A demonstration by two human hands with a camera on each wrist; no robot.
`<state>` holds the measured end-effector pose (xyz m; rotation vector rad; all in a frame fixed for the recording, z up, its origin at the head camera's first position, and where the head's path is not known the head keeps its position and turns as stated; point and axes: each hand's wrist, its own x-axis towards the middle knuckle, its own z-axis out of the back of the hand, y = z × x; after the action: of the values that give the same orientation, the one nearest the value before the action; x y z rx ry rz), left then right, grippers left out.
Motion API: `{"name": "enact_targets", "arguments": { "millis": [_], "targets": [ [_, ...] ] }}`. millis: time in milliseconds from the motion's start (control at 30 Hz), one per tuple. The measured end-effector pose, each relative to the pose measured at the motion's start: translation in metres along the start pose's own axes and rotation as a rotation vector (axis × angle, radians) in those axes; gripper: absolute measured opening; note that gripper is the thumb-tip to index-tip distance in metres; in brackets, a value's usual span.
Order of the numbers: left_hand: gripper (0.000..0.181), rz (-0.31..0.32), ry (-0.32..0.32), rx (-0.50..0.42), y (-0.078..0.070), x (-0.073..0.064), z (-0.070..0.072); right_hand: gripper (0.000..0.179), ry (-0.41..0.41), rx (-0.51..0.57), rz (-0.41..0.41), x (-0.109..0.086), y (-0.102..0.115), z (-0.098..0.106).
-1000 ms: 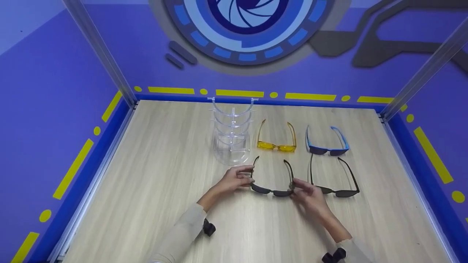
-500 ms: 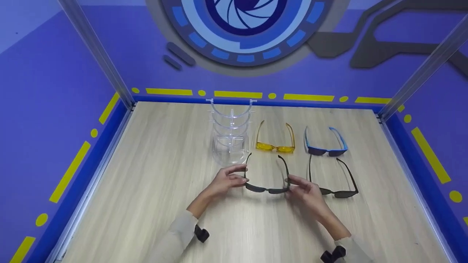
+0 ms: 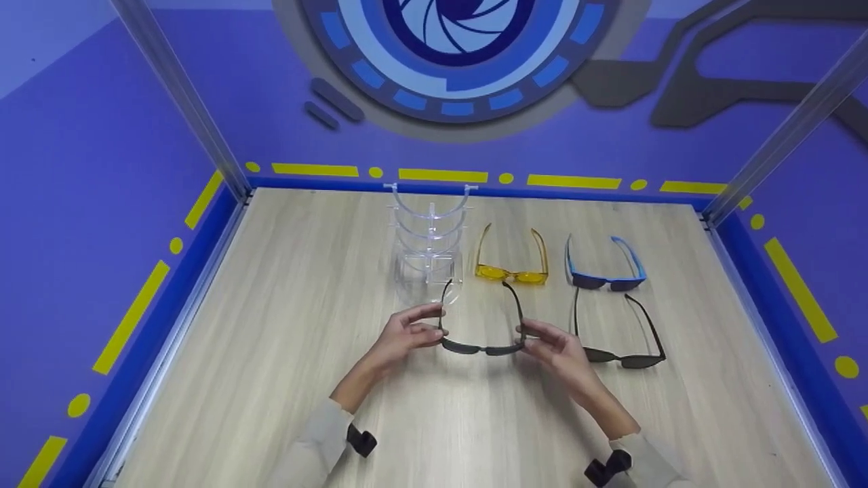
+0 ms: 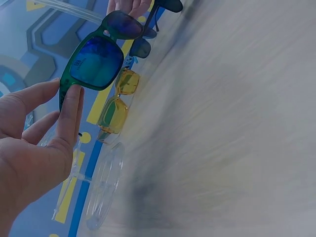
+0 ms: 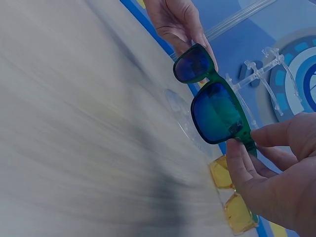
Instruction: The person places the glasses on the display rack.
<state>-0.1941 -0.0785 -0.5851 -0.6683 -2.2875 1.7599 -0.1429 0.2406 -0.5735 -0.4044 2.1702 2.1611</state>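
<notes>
Grip: left hand [image 3: 401,339] and right hand [image 3: 560,356] pinch the green-framed sunglasses [image 4: 96,61] at either side, raised above the table [image 3: 305,285]. From them, in head view: clear stand [image 3: 430,237] at 11 o'clock, yellow glasses [image 3: 529,277] at 1 o'clock

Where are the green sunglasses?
In the head view, the green sunglasses are held between the left hand and right hand, in front and right of the clear stand.

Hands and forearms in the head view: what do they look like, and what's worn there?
The left hand and right hand show no gloves or rings. The left sleeve and right sleeve are plain, pale beige. The left wrist device and right wrist device are small, black and blocky; no cables show.
</notes>
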Motion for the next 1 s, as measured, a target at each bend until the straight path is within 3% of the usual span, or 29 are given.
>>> {"name": "enact_targets", "arguments": {
  "millis": [567, 1000],
  "targets": [
    [0.060, -0.011, -0.081, -0.017, -0.016, -0.013, 0.012, 0.050, -0.034, 0.106, -0.010, 0.016, 0.009, -0.017],
    [0.056, -0.005, -0.131, -0.019, -0.012, -0.028, 0.021, 0.045, -0.098, 0.246, -0.084, 0.021, 0.007, -0.032]
  ]
}}
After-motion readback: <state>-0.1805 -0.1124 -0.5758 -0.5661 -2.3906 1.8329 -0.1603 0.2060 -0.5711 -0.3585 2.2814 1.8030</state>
